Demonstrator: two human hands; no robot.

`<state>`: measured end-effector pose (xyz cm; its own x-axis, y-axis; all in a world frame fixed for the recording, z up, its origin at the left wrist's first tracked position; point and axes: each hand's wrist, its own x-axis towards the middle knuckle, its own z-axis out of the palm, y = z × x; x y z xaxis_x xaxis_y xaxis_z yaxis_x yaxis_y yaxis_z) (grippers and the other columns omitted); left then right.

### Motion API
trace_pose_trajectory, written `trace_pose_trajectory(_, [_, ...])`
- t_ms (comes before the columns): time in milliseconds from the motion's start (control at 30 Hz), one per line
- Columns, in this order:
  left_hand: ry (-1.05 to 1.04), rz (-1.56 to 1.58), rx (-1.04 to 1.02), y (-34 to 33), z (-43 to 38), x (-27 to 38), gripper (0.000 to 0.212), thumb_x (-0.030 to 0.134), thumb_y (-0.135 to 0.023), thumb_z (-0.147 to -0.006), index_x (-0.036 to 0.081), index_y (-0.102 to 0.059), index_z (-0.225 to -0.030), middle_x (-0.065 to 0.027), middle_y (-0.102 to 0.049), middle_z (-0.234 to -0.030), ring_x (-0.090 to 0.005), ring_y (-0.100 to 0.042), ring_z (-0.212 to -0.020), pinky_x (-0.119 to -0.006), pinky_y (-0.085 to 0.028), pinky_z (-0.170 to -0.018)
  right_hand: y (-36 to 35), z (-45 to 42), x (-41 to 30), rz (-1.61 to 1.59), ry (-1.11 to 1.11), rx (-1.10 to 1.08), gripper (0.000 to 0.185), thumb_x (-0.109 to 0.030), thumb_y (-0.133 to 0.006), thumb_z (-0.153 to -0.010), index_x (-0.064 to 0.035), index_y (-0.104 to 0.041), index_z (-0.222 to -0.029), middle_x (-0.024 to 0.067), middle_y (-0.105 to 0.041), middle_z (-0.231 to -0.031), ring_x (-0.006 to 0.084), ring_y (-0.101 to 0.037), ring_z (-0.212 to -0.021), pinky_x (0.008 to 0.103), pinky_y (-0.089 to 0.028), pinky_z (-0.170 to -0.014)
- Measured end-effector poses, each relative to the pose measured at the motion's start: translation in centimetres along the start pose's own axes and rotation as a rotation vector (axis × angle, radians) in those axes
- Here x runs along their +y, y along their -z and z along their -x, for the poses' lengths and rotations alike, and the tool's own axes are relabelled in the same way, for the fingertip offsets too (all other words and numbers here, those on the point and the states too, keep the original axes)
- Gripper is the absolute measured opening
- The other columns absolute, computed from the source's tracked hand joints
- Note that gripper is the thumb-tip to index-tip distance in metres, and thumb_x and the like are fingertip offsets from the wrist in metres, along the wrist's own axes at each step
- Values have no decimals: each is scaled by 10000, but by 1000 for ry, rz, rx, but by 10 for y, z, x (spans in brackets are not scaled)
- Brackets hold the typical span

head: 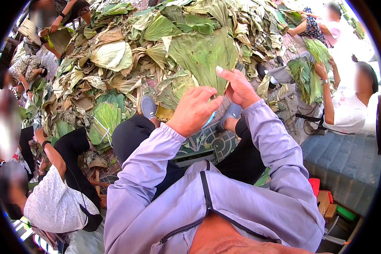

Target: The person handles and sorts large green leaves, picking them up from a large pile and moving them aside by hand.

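A broad dried green leaf [203,52], probably a lotus leaf, lies before me with its narrow end pointing toward my hands. My right hand [241,87] is at its right edge, the thumb stretched out in front of the leaf and the other fingers curled. Whether those fingers grip the leaf is hidden. My left hand [195,109] hovers close by on the left, palm down, thumb and fingers slightly bent toward the leaf's lower tip. From under that hand peeks a small light-blue object [209,119]; I cannot tell whether it is held.
A wide heap of dried leaves [114,54] covers the paving ahead. A tied leaf bundle [104,122] lies left of my knee. A person on the right holds leaves [304,76] beside a grey-blue covered surface [339,155]. Several other people sit around the heap.
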<state>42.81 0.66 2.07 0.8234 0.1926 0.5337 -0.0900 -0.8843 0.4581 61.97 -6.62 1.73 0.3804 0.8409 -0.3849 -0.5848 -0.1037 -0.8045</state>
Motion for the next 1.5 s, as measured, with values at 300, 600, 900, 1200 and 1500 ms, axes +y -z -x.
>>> trace_pose_trajectory(300, [374, 391, 175, -9, -15, -14, 324, -21, -706, -835, 33, -630, -1146, -121, -657, -1163, -228, -629, -1095, -328, -483, -958, 27, -4, 0, -159, 136, 40, 291, -99, -663, -953, 31, -621, -1210, 119, -709, -1091, 218, -709, -912, 361, -583, -800])
trace_pose_trajectory(600, [976, 1113, 384, -25, -17, -33, 453, 174, -738, -916, 9, -523, -1278, -68, -640, -1173, -153, -624, -1043, -351, -512, -927, 11, 25, -15, -164, 136, -26, 316, -58, -630, -969, 31, -600, -1270, 109, -692, -1171, 200, -688, -994, 363, -568, -880])
trace_pose_trajectory(900, [888, 1470, 503, -22, -22, -27, 419, -27, -586, -960, -5, -507, -1371, -142, -618, -1327, -263, -614, -1198, -423, -484, -1043, 19, 28, -26, -188, 173, -43, 398, -30, -684, -918, 11, -586, -1302, 86, -677, -1215, 198, -660, -1063, 367, -530, -945])
trace_pose_trajectory(1200, [898, 1489, 516, -12, -11, -27, 241, -1, -635, -944, -53, -643, -1178, -125, -697, -1166, -221, -679, -1051, -377, -534, -938, 22, 24, -36, -263, 164, -59, 311, -79, -661, -949, -31, -611, -1253, 63, -688, -1150, 193, -680, -999, 373, -566, -890])
trace_pose_trajectory(1500, [1249, 1259, -51, -17, 2, -39, 208, 259, -676, -980, 59, -619, -975, -24, -678, -868, -130, -562, -457, -254, -443, -430, 18, 18, -27, -311, 253, -21, 258, -62, -627, -974, -42, -632, -1231, 65, -701, -1154, 201, -676, -1040, 385, -547, -944])
